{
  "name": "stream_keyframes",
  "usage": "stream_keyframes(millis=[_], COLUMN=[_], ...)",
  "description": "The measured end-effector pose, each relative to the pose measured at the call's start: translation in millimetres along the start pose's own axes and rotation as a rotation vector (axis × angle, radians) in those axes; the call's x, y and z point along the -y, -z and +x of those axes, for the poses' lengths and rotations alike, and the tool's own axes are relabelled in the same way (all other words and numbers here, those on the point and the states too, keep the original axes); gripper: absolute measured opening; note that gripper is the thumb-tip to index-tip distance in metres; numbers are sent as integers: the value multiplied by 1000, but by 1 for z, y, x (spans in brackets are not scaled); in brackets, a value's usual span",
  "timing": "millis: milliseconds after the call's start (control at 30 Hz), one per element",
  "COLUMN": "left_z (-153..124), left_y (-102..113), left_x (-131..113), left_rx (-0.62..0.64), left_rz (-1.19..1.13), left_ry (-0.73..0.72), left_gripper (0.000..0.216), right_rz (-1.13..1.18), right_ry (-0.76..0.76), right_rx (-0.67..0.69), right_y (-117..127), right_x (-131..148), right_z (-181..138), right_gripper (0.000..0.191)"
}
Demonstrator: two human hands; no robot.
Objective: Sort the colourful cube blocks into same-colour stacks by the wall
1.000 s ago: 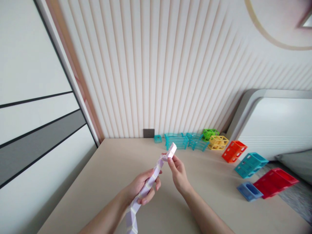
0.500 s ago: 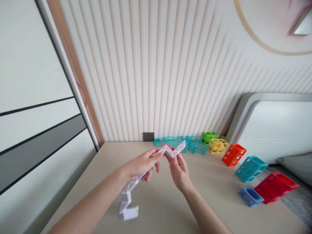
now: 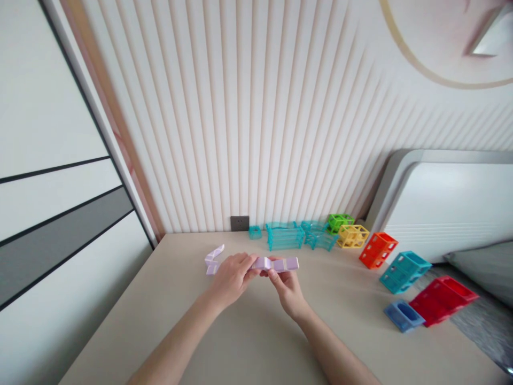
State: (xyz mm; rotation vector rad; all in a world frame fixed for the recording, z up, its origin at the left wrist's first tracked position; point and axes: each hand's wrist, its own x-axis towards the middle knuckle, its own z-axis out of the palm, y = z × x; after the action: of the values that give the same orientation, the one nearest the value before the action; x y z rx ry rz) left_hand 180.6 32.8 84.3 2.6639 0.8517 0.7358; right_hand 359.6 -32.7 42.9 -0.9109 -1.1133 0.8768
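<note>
Broadly, a beige tabletop (image 3: 240,342) filled the lower view, its back edge meeting a white ribbed wall (image 3: 240,107) fitted with a dark socket (image 3: 239,223). A white cabinet (image 3: 44,107) with dark lines and a grey band rose on the left; on the right stood a pale headboard (image 3: 449,187) with a grey cushion (image 3: 483,263) below it. The table's left edge slanted along the cabinet, and its right edge ran past the coloured blocks toward a grey textured surface. Room for the arms extended on the left of the tabletop and between the right forearm and the blocks.

Along the back lay a small teal piece (image 3: 255,232) and two teal rail pieces, one straight (image 3: 285,238) and one curved (image 3: 323,240). A curving row of hollow blocks followed: green (image 3: 340,223), yellow (image 3: 352,236), orange-red (image 3: 378,250), teal (image 3: 404,271) and red (image 3: 443,300), with a low blue block (image 3: 404,315) beside the last. Their interiors were too small to read.

Centrally, a lilac segmented strip (image 3: 289,264) was held before the person: the left hand (image 3: 232,278) gripped its middle from above, the right hand (image 3: 289,289) pinched the straight end, and the zigzag end emerged beyond the left knuckles.
</note>
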Motion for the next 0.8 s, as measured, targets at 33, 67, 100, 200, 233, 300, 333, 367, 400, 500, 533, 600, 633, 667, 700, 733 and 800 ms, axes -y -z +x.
stream_keyframes(millis=[33,67,100,200,233,300,333,367,400,500,533,600,633,667,700,733,800], left_z=[-4,-8,-11,-20,-22,-25,-26,-26,-26,-26,-25,-25,-25,-25,-25,-26,-26], left_y=[-3,-5,-6,-6,-5,-4,-4,-4,-4,-4,-4,-2,-1,0,0,1,2], left_x=[5,10,14,24,26,27,26,25,23,17,14,10,8,7,7,7,10], left_rx=[-24,-49,-74,-146,-169,-210,-235,-262,-287,-342,-352,-372,-386,-399,-408,-414,-412], left_rz=[54,105,150,274,318,401,438,470,501,580,599,626,635,643,650,656,660], left_ry=[-10,-31,-62,-164,-192,-246,-270,-295,-318,-357,-365,-378,-382,-384,-383,-377,-358], left_gripper=[36,35,33,24,22,19,20,20,22,24,24,24,24,24,23,23,24], right_rz=[-25,-59,-100,-205,-225,-254,-265,-269,-264,-164,-106,19,74,114,128,106,-32], right_ry=[-10,-15,-13,-35,-62,-128,-160,-192,-225,-331,-364,-435,-485,-537,-574,-584,-494], right_rx=[22,47,73,161,183,207,206,195,179,113,94,84,100,126,149,168,146], right_y=[-1,-1,-2,-6,-7,-8,-8,-7,-7,-5,-4,-4,-4,-4,-5,-5,-5], right_x=[0,-1,-1,0,1,1,1,1,0,-5,-6,-7,-8,-7,-7,-6,-4], right_z=[-2,-4,-5,-7,-8,-7,-7,-6,-5,-3,-2,-2,-2,-2,-2,-2,-2], right_gripper=[43,42,41,48,53,62,66,69,70,67,65,63,63,63,64,65,68])
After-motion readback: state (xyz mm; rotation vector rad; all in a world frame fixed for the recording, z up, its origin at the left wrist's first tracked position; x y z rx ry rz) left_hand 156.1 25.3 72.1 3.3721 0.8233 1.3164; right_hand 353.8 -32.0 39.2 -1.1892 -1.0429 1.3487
